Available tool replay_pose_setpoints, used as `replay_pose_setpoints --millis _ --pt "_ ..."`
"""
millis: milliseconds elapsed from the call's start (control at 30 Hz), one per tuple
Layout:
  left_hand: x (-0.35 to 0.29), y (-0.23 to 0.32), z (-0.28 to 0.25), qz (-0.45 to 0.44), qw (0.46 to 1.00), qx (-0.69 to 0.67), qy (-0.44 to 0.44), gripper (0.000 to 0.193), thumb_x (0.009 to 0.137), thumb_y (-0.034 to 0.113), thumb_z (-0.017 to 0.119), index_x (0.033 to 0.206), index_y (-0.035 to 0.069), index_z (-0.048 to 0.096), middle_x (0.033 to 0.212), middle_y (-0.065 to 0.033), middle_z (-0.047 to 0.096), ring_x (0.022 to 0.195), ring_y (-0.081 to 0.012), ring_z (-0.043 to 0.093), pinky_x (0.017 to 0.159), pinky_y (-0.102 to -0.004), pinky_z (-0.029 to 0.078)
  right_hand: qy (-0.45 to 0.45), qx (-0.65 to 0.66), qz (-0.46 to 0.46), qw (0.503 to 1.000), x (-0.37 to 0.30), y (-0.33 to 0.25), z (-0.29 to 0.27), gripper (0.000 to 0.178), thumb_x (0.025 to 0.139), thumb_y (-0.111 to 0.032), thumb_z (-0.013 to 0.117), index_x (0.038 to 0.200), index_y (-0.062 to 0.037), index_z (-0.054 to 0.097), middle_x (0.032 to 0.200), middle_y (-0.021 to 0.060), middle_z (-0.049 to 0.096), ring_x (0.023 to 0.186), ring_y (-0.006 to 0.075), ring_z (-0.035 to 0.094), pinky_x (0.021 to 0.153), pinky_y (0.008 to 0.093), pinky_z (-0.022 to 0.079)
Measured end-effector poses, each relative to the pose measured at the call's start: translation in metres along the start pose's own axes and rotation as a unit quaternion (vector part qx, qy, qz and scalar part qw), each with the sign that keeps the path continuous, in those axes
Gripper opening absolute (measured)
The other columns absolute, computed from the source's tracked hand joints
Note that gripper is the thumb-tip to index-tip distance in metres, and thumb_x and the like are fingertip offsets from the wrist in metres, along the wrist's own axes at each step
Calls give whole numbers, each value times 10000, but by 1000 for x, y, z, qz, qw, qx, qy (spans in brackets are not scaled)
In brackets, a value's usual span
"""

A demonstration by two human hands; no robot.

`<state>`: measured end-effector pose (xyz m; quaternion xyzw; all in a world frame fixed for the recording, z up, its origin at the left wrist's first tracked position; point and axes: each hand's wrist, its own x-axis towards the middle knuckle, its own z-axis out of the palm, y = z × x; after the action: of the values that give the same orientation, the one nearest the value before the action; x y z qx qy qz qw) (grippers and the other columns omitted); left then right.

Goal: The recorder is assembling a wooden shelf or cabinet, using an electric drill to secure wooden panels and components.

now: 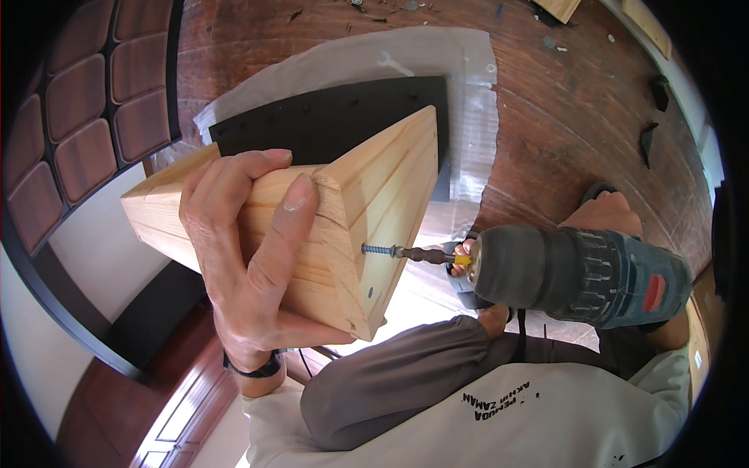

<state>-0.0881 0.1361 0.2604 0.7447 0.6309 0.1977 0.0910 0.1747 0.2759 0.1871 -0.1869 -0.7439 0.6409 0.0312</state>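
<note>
My left hand [250, 226] wraps round a pale wooden piece [300, 269] built from joined boards, thumb and fingers pressed on its top and side. Its slanting end board [390, 195] faces right. A screw [378, 249] stands partly out of that board, its tip in the wood. Against the screw's head sits the long driver bit [425, 255] of a blue-and-black cordless drill [585, 273]. My right hand [612, 214] closes round the drill, mostly hidden behind its body. Below the screw, a small dark round spot [370, 293] marks the same board.
Beyond the wood, a black panel [335, 117] lies on a translucent sheet [468, 70] on the brown wooden floor [562, 117]. A wrench [394, 64] lies on the sheet. Small scraps are scattered at the far edge. A sandalled foot [462, 253] is behind the drill's bit.
</note>
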Motion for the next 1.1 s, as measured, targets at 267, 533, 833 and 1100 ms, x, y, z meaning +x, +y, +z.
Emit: replay_pose_setpoints --millis 267,533,833,1100 --pt "-9 3 -19 -12 998 43 -52 1014 567 689 736 1289 -4 576 1207 -289 531 1084 -395 538 917 -522 424 -60 -32 25 997 -22 36 -2 164 745 -215 810 749 -92 701 659 96 681 608 233 696 585 328 567" --pt "-11 1 -9 -39 999 10 17 840 682 705 635 1242 78 635 1135 -254 574 1033 -368 535 908 -543 394 -96 -87 72 989 -28 40 0 177 727 -199 822 701 -89 686 632 105 670 585 242 694 589 323 574" --pt "-11 -3 -17 11 997 31 -69 1200 510 786 712 1378 -17 499 1276 -327 482 1133 -419 542 888 -509 486 33 134 -115 984 -18 46 6 300 627 -197 867 649 -31 618 575 83 617 525 218 647 561 308 548" --pt "-18 1 -5 -33 998 55 21 841 741 740 578 1264 83 614 1138 -260 572 1023 -370 547 894 -538 408 6 42 -113 993 -7 41 1 290 705 -275 813 718 -15 686 605 90 648 529 226 642 541 322 535"
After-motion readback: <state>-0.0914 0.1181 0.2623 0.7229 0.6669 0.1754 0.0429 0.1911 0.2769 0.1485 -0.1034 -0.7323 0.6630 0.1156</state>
